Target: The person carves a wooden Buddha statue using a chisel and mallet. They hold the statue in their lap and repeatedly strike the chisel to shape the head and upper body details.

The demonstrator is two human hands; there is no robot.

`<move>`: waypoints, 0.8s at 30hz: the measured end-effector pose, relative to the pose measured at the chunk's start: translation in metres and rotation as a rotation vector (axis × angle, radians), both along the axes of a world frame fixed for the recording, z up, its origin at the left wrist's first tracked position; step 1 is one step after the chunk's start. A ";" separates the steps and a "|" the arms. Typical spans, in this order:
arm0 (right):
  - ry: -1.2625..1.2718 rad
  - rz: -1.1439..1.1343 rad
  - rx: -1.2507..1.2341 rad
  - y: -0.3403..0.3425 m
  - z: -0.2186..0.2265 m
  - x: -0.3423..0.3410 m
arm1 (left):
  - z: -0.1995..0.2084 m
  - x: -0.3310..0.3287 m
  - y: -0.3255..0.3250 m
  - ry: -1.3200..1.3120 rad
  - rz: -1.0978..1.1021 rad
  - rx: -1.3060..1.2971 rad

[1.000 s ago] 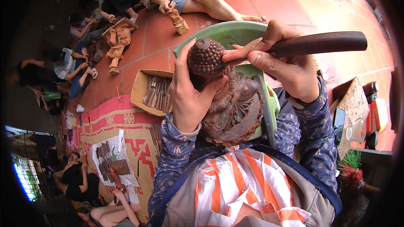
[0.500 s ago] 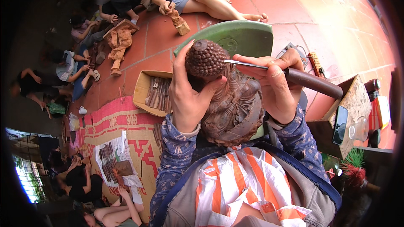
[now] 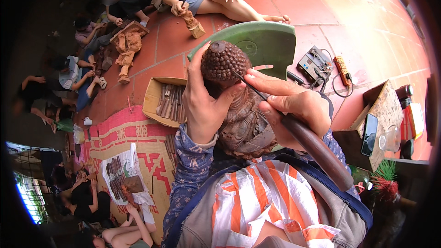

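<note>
A dark brown carved wooden statue (image 3: pixel 250 126) with a knobbly, curled-hair head stands in front of my lap. My left hand (image 3: pixel 204 101) is wrapped round the left side of its head, with the thumb across the front below the curls. My right hand (image 3: pixel 294 105) grips a carving chisel (image 3: pixel 317 151) by its thin metal shank and the top of its long dark wooden handle. The chisel tip meets the lower edge of the curls, on the right side of the head. Part of the statue's body is hidden behind my right hand.
Beyond the statue is a green plastic chair (image 3: pixel 271 41). A cardboard box of chisels (image 3: pixel 167 105) lies left, near more tools on paper (image 3: pixel 124 179) over a patterned mat (image 3: pixel 156 156). Right are a control box (image 3: pixel 316 64), a power strip (image 3: pixel 342 70) and a phone (image 3: pixel 370 135). Several people sit left, carving.
My right hand has swung the chisel handle down toward me, and the tip has shifted to the lower edge of the curls. My left hand keeps its hold. The person opposite has moved a hand to the knee.
</note>
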State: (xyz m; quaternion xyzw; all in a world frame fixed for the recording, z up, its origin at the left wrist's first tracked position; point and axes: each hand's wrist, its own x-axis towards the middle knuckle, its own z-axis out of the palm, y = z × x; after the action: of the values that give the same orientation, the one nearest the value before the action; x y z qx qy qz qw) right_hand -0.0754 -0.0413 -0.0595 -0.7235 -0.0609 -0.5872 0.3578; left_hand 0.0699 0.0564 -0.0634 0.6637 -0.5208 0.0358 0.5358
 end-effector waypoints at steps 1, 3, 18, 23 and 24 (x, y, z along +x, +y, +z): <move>0.076 -0.037 -0.098 0.002 0.009 -0.004 | 0.000 0.000 0.001 -0.012 0.006 -0.005; 0.171 -0.128 -0.219 0.005 0.021 -0.012 | -0.002 0.000 -0.003 -0.021 -0.011 -0.022; 0.004 0.218 0.167 -0.016 0.000 0.000 | -0.002 -0.001 -0.005 -0.072 0.024 -0.044; -0.029 0.479 0.283 -0.031 -0.013 0.009 | 0.002 -0.003 -0.005 -0.126 0.047 -0.038; -0.040 0.525 0.321 -0.033 -0.016 0.011 | 0.003 -0.003 -0.005 -0.147 0.049 -0.040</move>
State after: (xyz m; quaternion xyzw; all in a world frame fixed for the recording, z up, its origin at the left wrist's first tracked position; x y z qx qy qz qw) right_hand -0.0642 -0.0744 -0.0759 -0.6058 -0.1592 -0.4908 0.6056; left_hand 0.0665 0.0511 -0.0607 0.6611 -0.5412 0.1080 0.5083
